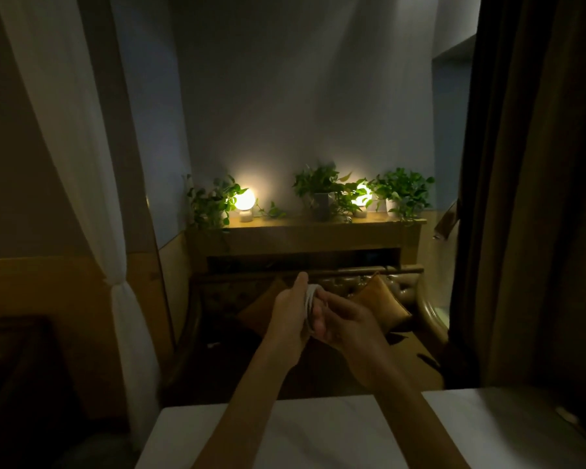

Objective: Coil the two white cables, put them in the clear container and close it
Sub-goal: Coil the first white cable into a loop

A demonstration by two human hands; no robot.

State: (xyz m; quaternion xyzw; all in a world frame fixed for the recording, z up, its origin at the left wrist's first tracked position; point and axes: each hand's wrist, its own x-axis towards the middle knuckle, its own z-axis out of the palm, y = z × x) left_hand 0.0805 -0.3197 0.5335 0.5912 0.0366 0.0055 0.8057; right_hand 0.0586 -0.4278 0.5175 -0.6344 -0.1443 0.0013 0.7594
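Note:
A white cable (310,299) is wound in loops around the fingers of my left hand (290,311), which is held upright out past the table's far edge. My right hand (344,321) presses against the loops from the right, its fingers closed on the cable. Only one cable shows, and much of it is hidden between the two hands. The clear container is not in view. The room is dim.
A white table (335,431) runs along the bottom under my forearms. Beyond it stands a dark leather sofa (403,289) with orange cushions. A shelf (318,228) with plants and two lit lamps is behind. A white curtain (82,198) hangs left, a dark curtain (521,198) right.

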